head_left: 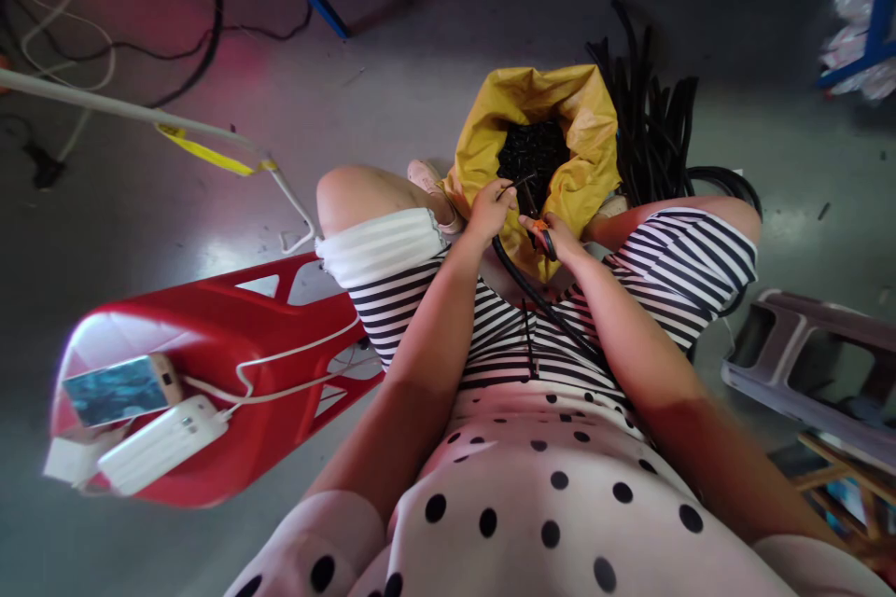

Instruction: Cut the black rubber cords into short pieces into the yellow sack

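You sit over a grey concrete floor [420, 84], left hand [488, 210] pinching a black tube [539, 298] above the yellow bag [553, 112], right hand [556, 241] gripping orange-handled cutters [540, 233], red stool [231, 336] beside you.

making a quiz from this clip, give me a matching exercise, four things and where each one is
Things:
1. yellow bag
2. phone
3. black hose
4. orange-handled cutter

Places:
a. in the right hand
b. on the red stool
c. on the floor between the knees
d. running over the striped lap up to the left hand

Pairs: 1-c, 2-b, 3-d, 4-a
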### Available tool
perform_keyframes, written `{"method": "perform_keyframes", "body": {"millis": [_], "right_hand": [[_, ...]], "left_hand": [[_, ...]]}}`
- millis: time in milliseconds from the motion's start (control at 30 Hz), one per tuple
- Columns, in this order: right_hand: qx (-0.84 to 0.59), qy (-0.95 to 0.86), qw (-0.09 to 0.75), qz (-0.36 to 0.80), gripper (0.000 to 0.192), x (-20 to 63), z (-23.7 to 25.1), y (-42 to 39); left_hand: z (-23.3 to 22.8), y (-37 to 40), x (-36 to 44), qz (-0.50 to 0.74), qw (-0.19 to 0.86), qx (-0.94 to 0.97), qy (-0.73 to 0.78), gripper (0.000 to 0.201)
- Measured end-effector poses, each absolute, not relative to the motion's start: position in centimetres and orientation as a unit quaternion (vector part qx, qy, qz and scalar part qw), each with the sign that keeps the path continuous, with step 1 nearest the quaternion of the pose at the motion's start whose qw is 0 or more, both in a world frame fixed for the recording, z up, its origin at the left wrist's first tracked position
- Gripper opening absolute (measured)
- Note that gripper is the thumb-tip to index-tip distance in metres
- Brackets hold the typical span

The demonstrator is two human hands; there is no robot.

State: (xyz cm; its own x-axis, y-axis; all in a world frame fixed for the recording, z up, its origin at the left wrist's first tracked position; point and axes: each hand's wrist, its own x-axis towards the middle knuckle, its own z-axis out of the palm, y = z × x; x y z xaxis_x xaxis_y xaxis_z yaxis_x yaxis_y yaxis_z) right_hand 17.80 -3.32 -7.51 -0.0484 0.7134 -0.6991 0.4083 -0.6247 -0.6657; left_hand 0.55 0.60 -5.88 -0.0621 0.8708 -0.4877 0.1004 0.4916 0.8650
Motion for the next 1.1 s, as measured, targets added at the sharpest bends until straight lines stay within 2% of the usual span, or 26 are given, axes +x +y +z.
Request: {"method": "perform_keyframes", "body": {"millis": [500,733,1100], "right_hand": [[-0.679,-0.445,0.091,0.577,0.054,17.7,-6.8,-2.9],[-0.678,-0.438,0.111,0.579,0.058,18.0,-7.0,-2.9],[-0.683,-0.398,0.131,0.598,0.052,17.8,-6.8,-3.0]], "left_hand": [[-6.4,0.8,0.3,0.295,0.567,0.430,0.637,0.008],[-7.2,0.8,0.4,0.303,0.554,0.442,0.637,0.011],[-6.6,0.7,0.6,0.293,0.553,0.441,0.643,0.010]]}}
